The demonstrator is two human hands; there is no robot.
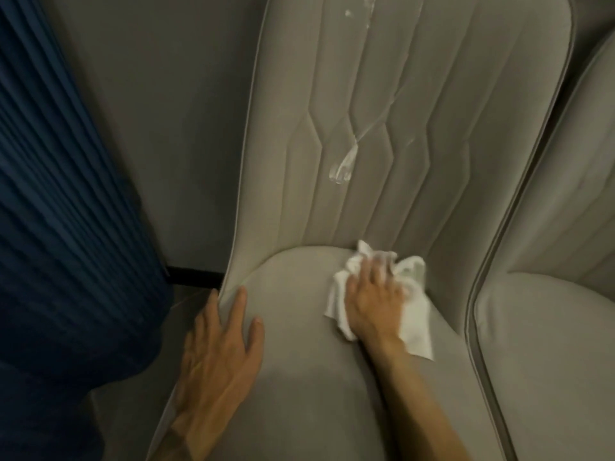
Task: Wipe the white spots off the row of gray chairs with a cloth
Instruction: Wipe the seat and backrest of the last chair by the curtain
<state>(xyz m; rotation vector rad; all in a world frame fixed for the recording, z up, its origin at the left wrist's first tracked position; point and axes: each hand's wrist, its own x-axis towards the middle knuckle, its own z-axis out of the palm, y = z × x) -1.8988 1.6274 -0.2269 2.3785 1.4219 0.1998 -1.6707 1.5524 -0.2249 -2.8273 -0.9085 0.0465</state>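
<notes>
Right grip (372, 301) clutches crumpled cloth (416, 316) on gray seat (299, 367).

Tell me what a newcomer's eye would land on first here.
The white cloth, bunched under the right hand at the back of the gray chair seat, stands out brightest. Above it, white smears streak down the middle of the backrest. The left hand rests flat on the seat's left edge, beside a blue curtain.
</notes>
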